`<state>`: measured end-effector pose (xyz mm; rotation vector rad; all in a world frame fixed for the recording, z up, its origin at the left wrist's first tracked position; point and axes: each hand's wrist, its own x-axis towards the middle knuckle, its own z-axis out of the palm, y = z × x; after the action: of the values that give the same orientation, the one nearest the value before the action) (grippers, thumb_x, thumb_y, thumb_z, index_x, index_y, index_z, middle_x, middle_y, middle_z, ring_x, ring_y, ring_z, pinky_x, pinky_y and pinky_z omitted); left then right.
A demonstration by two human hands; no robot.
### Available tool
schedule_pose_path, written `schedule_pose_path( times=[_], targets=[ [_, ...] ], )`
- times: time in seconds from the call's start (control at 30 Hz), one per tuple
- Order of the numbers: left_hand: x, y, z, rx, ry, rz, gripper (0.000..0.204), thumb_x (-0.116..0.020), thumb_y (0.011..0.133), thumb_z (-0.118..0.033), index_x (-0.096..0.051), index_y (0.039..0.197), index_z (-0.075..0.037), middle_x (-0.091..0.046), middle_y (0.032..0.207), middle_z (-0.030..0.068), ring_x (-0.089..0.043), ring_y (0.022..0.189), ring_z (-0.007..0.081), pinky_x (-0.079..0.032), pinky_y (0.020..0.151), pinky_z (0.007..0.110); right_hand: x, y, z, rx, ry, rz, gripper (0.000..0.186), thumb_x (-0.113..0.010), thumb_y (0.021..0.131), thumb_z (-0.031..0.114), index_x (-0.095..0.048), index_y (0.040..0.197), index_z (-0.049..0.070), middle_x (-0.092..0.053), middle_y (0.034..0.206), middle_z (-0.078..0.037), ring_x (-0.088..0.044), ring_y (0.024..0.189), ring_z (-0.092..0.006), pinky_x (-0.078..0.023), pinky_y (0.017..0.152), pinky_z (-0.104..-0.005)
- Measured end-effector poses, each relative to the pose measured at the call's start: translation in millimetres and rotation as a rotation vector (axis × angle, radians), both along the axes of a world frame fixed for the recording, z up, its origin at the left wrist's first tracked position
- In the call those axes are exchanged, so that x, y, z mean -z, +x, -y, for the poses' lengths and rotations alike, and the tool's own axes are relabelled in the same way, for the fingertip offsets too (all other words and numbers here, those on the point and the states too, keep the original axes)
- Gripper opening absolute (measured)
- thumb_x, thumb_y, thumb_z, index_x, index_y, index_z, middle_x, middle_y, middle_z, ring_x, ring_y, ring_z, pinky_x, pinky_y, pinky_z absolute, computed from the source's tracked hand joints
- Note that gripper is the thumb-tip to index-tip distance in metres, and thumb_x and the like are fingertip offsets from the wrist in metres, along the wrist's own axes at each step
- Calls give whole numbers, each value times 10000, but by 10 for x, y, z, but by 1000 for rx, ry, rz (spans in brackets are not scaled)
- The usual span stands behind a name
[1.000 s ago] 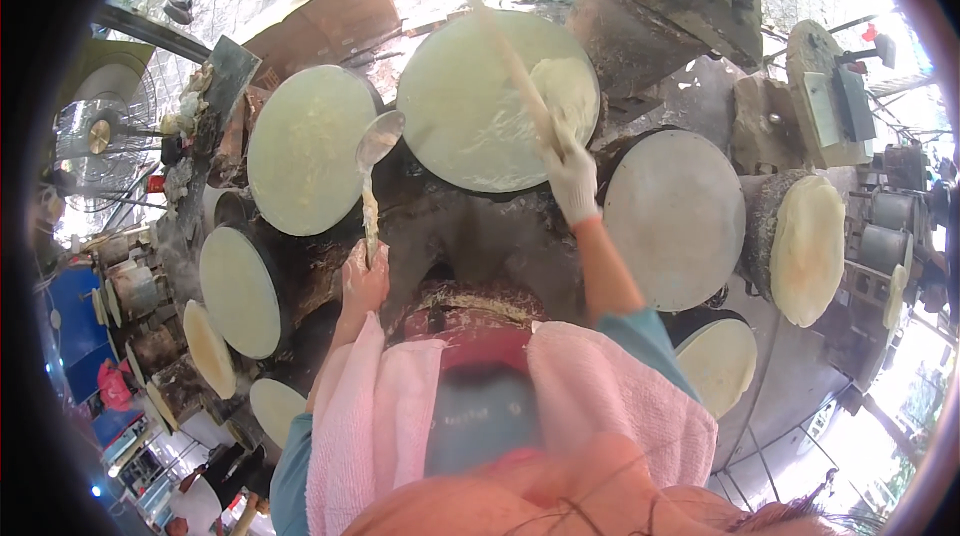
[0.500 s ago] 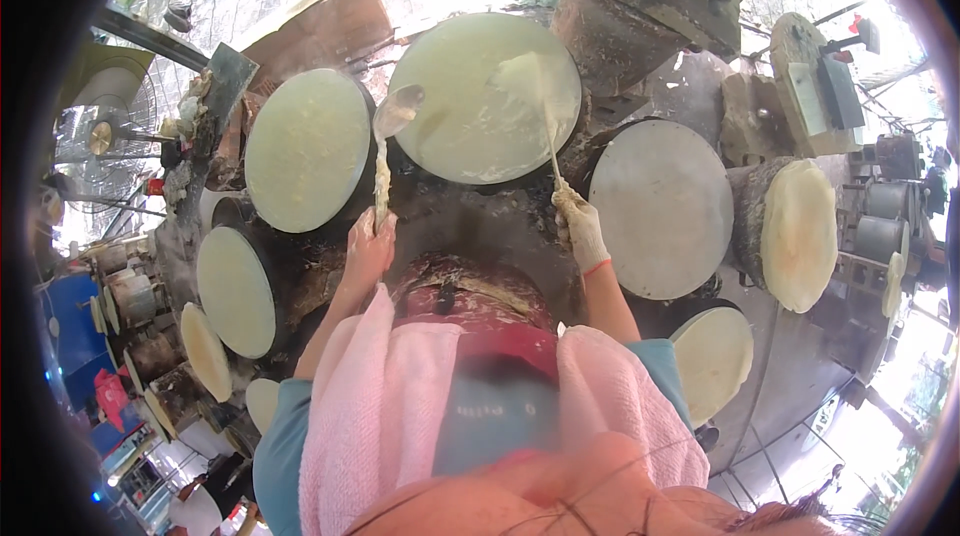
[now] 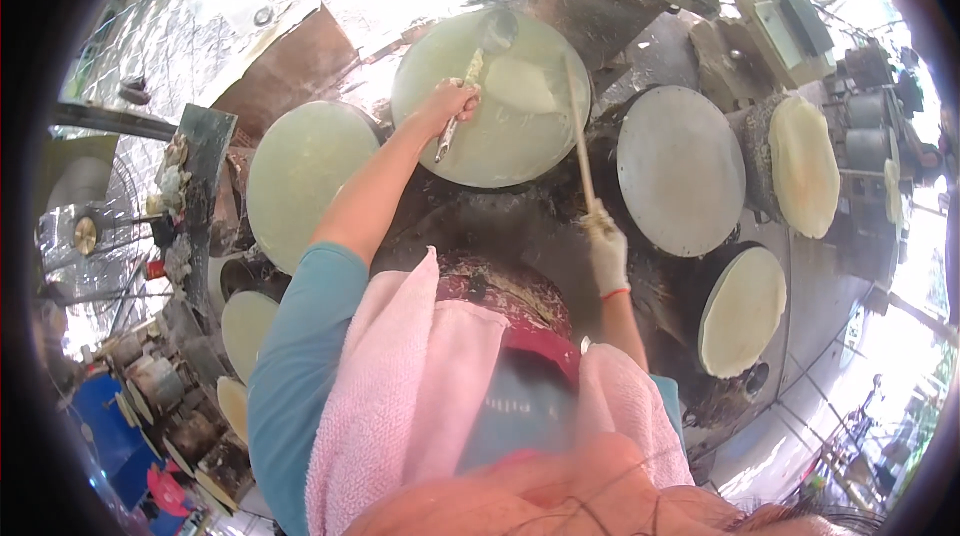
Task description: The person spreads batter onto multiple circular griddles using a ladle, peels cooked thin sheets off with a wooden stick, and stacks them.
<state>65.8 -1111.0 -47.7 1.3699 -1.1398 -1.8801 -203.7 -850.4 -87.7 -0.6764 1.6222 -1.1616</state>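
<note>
My left hand [image 3: 452, 104] is wrapped round the batter-caked handle of a ladle [image 3: 499, 31]. The ladle's bowl hangs over the back of the large round griddle [image 3: 420, 66], whose surface carries a thin pale-green layer of batter. My right hand [image 3: 606, 251], in a soiled white glove with a red band at the wrist, grips the lower end of a long wooden stick [image 3: 584, 156]. That stick reaches up over the griddle's right side. Beside its upper end lies a paler patch [image 3: 522, 86]; whether it is batter or a blade I cannot tell.
A batter-covered griddle [image 3: 305, 176] stands left of the middle one, and a bare grey griddle [image 3: 682, 171] right of it. Further right are a thin pancake [image 3: 803, 166] and another griddle with a pale pancake [image 3: 743, 314]. A fan [image 3: 86, 234] stands at the far left.
My left hand has swung forward and right with the ladle, from the gap between two griddles to over the middle one. My right hand has shifted slightly right and nearer me with the stick.
</note>
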Motion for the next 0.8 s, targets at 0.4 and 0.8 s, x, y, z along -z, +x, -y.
schedule_pose_path(
  times=[0.4, 0.8],
  targets=[
    [-131, 115, -781, -251, 572, -407, 85, -455, 909, -38, -437, 836, 2, -466, 716, 74, -402, 520, 110, -374, 421, 238, -210, 1231, 200, 11, 353, 219, 279, -604, 885, 374, -620, 1114, 215, -426, 558, 72, -322, 379, -38, -257, 345, -202],
    [-1203, 450, -564, 146, 297, -583, 242, -402, 975, -204, -492, 922, 14, -350, 569, -54, -291, 341, 14, -217, 361, 195, 34, 867, 301, -232, 68, 135, 354, -650, 853, 168, -602, 1182, 47, -609, 826, 50, -509, 685, -29, -417, 605, -168]
  ],
)
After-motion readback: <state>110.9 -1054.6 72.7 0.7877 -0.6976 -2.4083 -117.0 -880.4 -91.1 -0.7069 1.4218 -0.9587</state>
